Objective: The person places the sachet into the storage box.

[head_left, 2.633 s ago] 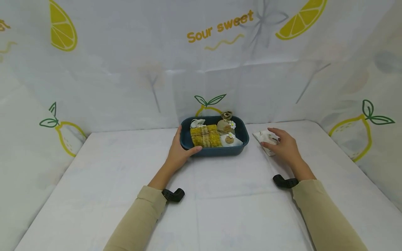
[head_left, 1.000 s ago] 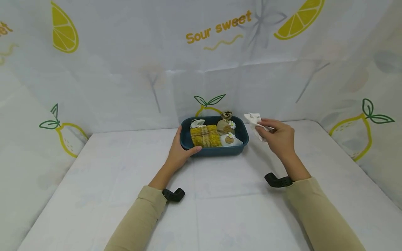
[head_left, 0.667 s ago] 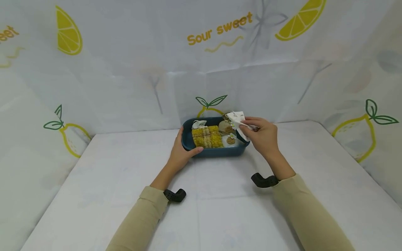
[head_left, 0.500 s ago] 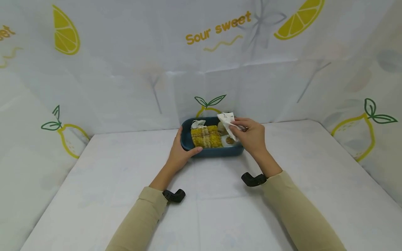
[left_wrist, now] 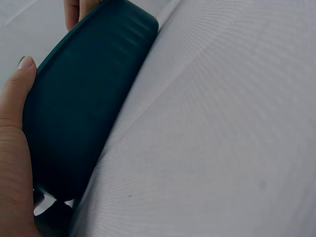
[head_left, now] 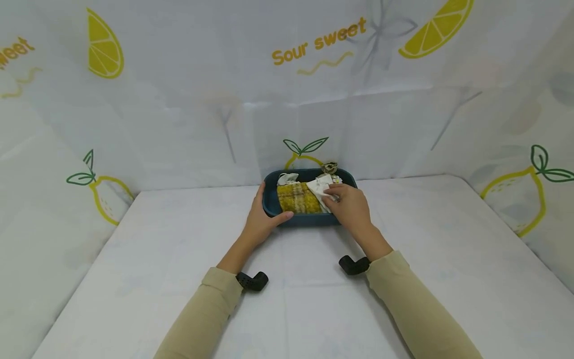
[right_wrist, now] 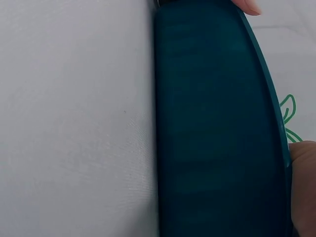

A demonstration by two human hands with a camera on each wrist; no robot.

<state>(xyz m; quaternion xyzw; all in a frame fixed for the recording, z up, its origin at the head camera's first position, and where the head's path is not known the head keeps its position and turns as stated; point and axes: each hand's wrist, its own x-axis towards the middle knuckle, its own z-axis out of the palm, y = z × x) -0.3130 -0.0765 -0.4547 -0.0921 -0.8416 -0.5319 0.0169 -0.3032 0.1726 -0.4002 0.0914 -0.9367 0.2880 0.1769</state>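
My left hand (head_left: 260, 219) grips the left end of a dark teal plastic basin (head_left: 309, 220), thumb over the front rim and fingers along the side. In the left wrist view its thumb (left_wrist: 22, 84) lies against the basin's wall. Over the basin's right half, my right hand (head_left: 353, 208) pinches a white cloth pouch (head_left: 319, 186) between thumb and fingers. That pouch overlaps a fuzzy yellow checked pouch (head_left: 298, 199) inside the basin. A small white pouch (head_left: 288, 178) lies at the back left. Behind my right fingers, a brown gathered pouch top (head_left: 329, 168) sticks up.
The basin stands near the back of a white-covered table (head_left: 215, 244), close to a hanging white cloth (head_left: 188, 139) printed with lemons. Each wrist wears a black camera mount, such as the left one (head_left: 253, 281).
My right hand has picked up the white pouch from the table right of the basin, carried it left and lowered it into the basin's right half. My left hand has kept its grip.
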